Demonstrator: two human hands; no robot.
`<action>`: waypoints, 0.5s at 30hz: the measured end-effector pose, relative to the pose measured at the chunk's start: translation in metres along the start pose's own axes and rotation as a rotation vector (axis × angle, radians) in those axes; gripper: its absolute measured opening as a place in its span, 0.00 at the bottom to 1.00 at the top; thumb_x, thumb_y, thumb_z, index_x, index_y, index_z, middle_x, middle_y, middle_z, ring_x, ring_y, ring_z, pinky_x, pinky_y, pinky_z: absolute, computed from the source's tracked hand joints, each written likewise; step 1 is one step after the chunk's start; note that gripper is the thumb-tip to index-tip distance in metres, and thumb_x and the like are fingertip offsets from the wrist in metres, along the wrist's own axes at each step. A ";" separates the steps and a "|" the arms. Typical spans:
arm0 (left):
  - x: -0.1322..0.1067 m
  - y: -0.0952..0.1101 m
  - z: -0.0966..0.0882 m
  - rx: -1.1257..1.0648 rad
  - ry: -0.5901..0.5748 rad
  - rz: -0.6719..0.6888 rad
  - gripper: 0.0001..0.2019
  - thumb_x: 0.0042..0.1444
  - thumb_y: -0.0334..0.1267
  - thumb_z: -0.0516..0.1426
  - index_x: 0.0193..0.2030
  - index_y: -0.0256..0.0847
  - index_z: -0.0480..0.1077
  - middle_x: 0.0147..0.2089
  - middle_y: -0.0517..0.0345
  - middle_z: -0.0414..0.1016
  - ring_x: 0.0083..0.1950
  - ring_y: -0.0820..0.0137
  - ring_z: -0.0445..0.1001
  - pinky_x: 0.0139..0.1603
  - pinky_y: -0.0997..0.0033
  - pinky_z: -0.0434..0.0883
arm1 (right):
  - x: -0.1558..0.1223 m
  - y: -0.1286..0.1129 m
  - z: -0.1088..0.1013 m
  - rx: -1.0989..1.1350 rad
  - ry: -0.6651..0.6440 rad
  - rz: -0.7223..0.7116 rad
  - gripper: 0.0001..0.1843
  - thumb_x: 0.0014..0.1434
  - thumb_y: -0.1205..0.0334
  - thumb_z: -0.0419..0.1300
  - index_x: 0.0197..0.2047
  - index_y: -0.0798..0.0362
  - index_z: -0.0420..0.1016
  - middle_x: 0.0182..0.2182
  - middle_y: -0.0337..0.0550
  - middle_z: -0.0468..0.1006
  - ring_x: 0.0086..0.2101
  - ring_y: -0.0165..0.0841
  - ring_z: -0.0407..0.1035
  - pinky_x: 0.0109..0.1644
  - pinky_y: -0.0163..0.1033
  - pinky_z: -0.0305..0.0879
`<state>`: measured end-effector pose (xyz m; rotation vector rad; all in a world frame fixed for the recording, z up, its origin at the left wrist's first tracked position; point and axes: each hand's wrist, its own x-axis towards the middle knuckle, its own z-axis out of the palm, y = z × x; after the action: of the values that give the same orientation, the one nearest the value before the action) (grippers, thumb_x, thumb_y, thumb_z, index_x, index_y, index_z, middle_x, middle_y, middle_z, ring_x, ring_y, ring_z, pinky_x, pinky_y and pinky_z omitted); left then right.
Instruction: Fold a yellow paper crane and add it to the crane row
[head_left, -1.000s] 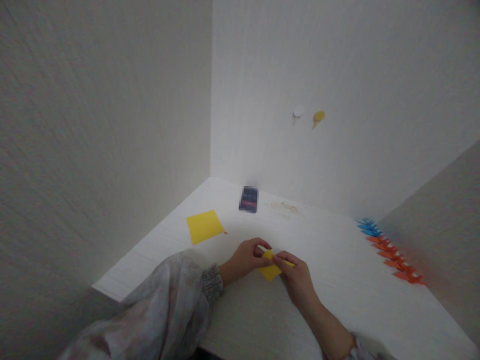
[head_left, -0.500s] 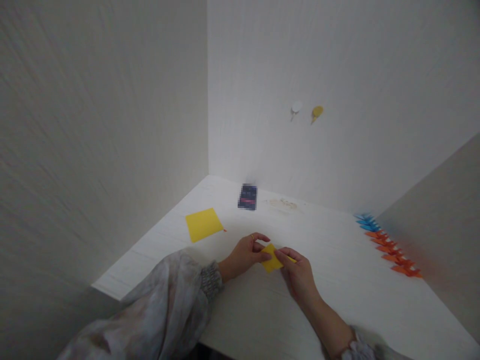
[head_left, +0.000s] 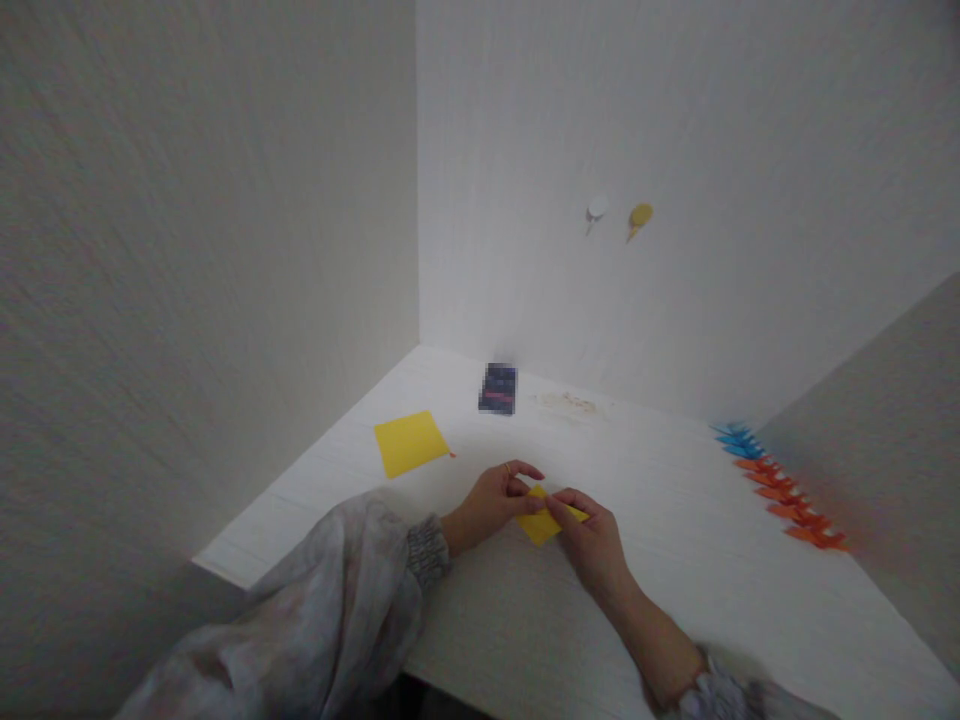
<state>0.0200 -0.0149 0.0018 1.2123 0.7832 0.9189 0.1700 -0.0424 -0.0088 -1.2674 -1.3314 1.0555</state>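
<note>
Pale walls (head_left: 510,180) around a white worktop (head_left: 667,470) in the head view, the only one. Between the back and front edges, about mid-width: folded yellow paper (head_left: 538,531), with the grip of both left hand (head_left: 489,507) and right hand (head_left: 600,548) pinched onto it. Apparently only partway folded; blue pieces (head_left: 739,441) and orange pieces (head_left: 796,508), seemingly finished, along the right edge; flat yellow sheet (head_left: 410,443), seemingly unfolded, near the left edge. One corner toward the front edge; long axis probably side to side, partly hidden.

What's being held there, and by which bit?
A small piece of yellow paper: the left grip has its left part, and the right grip has its right part.
</note>
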 end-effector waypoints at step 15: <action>0.001 -0.001 -0.001 -0.017 0.015 -0.078 0.26 0.36 0.38 0.62 0.44 0.35 0.61 0.23 0.59 0.71 0.23 0.73 0.70 0.25 0.73 0.69 | 0.002 0.002 -0.007 0.055 0.079 0.032 0.11 0.44 0.54 0.60 0.23 0.54 0.73 0.19 0.41 0.72 0.21 0.30 0.63 0.23 0.34 0.57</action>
<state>0.0199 -0.0135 0.0003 1.1530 0.8271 0.8701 0.1769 -0.0406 -0.0098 -1.2807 -1.2187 1.0471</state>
